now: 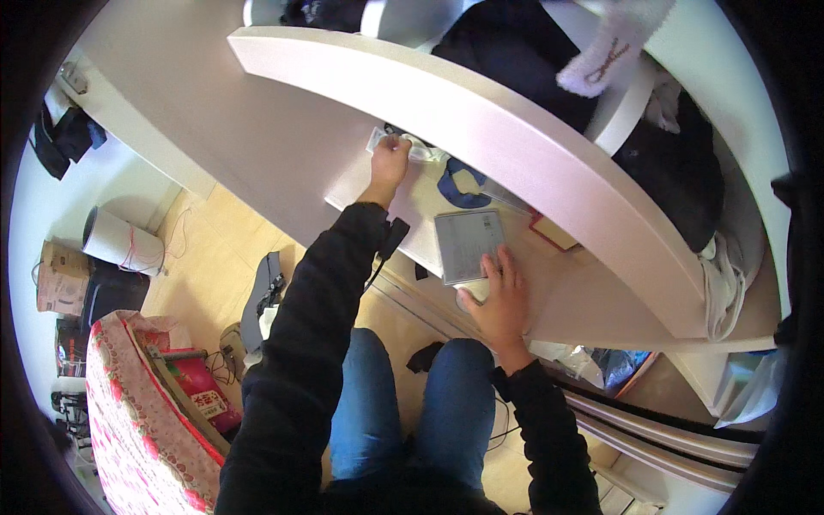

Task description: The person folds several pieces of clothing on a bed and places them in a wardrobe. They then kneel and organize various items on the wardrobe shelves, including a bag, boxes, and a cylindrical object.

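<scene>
My left hand [390,166] reaches into the shelf compartment, its fingers closed on a small clear plastic packet [375,139]. White crumpled material [421,151] lies just right of those fingers. My right hand [501,299] rests with spread fingers at the lower right corner of a flat grey box [468,244] that bears print; its thumb is near a small round pale object [465,300]. Between the hands, a dark blue looped band [460,190] lies on the shelf board. A red-edged box [553,233] sits further right, partly hidden under the upper shelf.
A thick curved-looking shelf edge [463,90] crosses above both hands. Dark clothes [515,58] lie on the shelf above it. Sliding-door rails [650,431] run at the lower right. A floral cover [141,412], a white bin [122,239] and cardboard box [62,277] stand at left.
</scene>
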`<state>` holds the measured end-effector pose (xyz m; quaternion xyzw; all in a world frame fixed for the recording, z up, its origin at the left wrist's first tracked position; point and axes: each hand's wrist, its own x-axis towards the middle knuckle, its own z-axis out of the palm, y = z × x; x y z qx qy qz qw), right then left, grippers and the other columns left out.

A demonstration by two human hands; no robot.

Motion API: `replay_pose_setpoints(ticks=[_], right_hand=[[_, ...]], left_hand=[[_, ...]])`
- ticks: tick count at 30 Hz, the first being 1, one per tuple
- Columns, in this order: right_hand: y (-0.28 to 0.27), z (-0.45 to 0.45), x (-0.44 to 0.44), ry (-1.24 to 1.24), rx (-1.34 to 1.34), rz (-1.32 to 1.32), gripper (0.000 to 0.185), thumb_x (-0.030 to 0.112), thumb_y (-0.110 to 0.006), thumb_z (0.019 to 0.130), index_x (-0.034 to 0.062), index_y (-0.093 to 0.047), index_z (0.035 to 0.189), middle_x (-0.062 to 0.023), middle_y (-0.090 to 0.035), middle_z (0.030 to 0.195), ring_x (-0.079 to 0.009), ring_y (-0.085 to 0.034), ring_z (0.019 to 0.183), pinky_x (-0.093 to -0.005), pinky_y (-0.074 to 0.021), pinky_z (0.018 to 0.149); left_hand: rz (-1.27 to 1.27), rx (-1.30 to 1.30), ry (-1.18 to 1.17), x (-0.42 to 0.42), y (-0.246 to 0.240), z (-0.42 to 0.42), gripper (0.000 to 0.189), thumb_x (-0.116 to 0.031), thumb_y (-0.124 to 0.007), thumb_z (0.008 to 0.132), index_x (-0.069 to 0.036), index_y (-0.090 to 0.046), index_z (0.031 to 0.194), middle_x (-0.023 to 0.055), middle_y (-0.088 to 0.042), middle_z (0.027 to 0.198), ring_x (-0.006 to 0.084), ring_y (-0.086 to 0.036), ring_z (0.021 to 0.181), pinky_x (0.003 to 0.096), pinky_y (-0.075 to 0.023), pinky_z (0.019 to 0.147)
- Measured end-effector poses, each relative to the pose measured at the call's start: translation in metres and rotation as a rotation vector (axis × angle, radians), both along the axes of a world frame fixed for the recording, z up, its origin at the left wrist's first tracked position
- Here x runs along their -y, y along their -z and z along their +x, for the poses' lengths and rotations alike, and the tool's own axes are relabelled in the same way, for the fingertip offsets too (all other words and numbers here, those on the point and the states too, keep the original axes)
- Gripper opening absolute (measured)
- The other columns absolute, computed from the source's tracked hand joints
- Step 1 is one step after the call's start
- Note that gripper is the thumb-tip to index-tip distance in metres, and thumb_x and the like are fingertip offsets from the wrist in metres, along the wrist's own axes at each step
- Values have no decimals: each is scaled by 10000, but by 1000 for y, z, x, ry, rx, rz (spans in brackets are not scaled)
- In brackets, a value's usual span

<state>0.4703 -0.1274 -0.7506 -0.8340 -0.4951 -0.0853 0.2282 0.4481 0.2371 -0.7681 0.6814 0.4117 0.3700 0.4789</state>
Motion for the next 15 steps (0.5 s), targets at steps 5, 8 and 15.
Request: replay_pose_setpoints(ticks=[5,8,15], right_hand=[[3,1,0,-6,-30,-2,756,393,-855,734,124,-564,1378,-166,-455,1544,-384,-509,1320,-515,-424,1060],[1,2,0,-9,28,-6,765,395,-854,735,125,-556,1385,-171,-460,1536,-388,-507,1322,-513,-425,1049],[-1,-1,-3,-31,70,28,764,380,-828,758,107,-532,1407,-186,-443,1549,-388,-504,1322,-532,-436,1031]], left_hand=[[-41,78,-69,-38,3,45,561,-377,-669,899,72,-642,1232,254,-694,1154,386,-676,1100,409,-525,909],[-75,66,-42,-48,-7,42,575,-385,-686,891,67,-624,1242,237,-694,1103,366,-679,1067,405,-533,862],[-79,57,-68,-28,-19,47,617,-402,-728,874,53,-582,1265,198,-696,985,319,-688,990,396,-553,752]])
